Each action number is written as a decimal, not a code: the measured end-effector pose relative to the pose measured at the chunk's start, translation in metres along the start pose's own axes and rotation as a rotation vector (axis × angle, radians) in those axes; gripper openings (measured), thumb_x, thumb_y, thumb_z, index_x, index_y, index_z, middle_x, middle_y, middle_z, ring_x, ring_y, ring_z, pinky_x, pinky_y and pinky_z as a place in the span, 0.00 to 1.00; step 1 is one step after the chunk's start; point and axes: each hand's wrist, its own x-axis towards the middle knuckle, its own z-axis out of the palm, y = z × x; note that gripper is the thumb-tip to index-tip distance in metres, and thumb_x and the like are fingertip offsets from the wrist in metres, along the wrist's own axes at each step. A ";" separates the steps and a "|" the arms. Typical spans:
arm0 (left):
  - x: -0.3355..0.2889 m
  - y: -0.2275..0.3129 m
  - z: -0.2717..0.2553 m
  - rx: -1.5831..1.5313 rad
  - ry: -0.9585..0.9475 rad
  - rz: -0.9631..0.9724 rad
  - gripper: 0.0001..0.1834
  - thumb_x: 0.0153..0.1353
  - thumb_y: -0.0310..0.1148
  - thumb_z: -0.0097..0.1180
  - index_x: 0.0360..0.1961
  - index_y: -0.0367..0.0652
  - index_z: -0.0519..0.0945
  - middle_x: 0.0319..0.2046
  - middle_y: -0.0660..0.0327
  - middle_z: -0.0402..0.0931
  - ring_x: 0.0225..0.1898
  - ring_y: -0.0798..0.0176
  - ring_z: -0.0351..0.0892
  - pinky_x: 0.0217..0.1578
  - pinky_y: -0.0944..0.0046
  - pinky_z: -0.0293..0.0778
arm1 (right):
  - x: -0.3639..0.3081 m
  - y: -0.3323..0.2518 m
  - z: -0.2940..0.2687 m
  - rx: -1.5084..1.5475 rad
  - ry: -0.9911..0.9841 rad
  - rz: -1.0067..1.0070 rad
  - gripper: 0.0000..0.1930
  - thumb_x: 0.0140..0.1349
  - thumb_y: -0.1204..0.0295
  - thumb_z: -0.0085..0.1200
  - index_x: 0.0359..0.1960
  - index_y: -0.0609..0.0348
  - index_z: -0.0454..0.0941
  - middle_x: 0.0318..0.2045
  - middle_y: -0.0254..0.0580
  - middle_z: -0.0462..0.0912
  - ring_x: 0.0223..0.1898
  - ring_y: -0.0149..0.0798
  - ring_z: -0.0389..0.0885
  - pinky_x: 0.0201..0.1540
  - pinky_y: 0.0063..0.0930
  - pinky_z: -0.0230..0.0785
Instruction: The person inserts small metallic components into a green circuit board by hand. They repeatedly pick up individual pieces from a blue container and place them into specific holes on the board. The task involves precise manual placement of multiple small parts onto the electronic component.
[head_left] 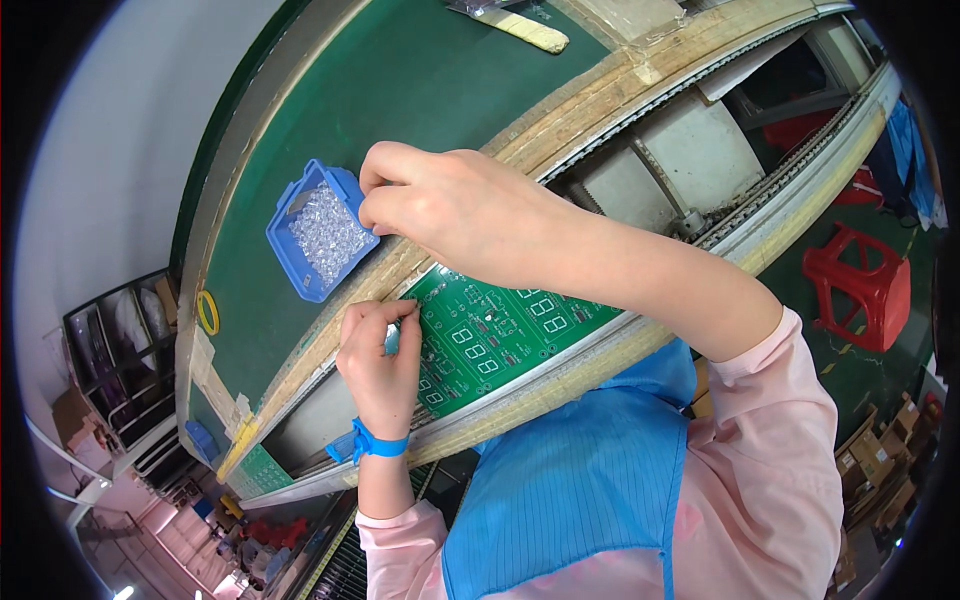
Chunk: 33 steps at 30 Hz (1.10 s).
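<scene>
My right hand [430, 205] reaches across to the near right rim of a blue plastic bin [309, 290], its fingers curled into a pinch. Small clear, glittering pieces [325, 235] fill much of the bin. Whatever sits between the right fingertips is hidden. My left hand [378, 355], wearing a blue wrist strap [372, 440], is bent over the left end of a green circuit board [510, 362]. Its thumb and index finger come together at the board's upper left edge, and what they hold is too small to make out. White digit outlines and small components cover the board.
The board lies in a conveyor track with a chain [790, 165] and wooden rails. Beyond is a green work surface [400, 90] with a yellow tape roll [207, 313] and a yellowish taped strip [525, 30]. Another green board [262, 473] sits further left. A red stool [858, 285] stands at right.
</scene>
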 end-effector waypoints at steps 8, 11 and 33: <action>0.001 0.009 0.001 0.115 0.018 0.033 0.05 0.53 0.17 0.65 0.32 0.35 0.83 0.30 0.55 0.81 0.33 0.58 0.81 0.37 0.62 0.76 | 0.000 0.000 -0.002 -0.025 0.021 -0.029 0.05 0.55 0.79 0.55 0.33 0.67 0.78 0.38 0.47 0.76 0.35 0.49 0.84 0.36 0.39 0.79; 0.000 0.012 0.002 0.147 0.034 0.042 0.05 0.53 0.18 0.65 0.32 0.36 0.83 0.29 0.56 0.81 0.33 0.58 0.81 0.37 0.62 0.76 | 0.001 0.001 0.001 -0.029 0.087 -0.073 0.04 0.52 0.78 0.57 0.28 0.69 0.77 0.34 0.51 0.76 0.32 0.50 0.85 0.34 0.39 0.81; -0.002 0.010 0.002 0.187 0.049 0.044 0.08 0.50 0.20 0.69 0.33 0.36 0.84 0.28 0.54 0.79 0.32 0.54 0.79 0.35 0.58 0.75 | 0.001 0.000 0.000 -0.041 0.125 -0.077 0.03 0.53 0.78 0.58 0.29 0.62 0.82 0.33 0.45 0.76 0.36 0.47 0.82 0.38 0.38 0.78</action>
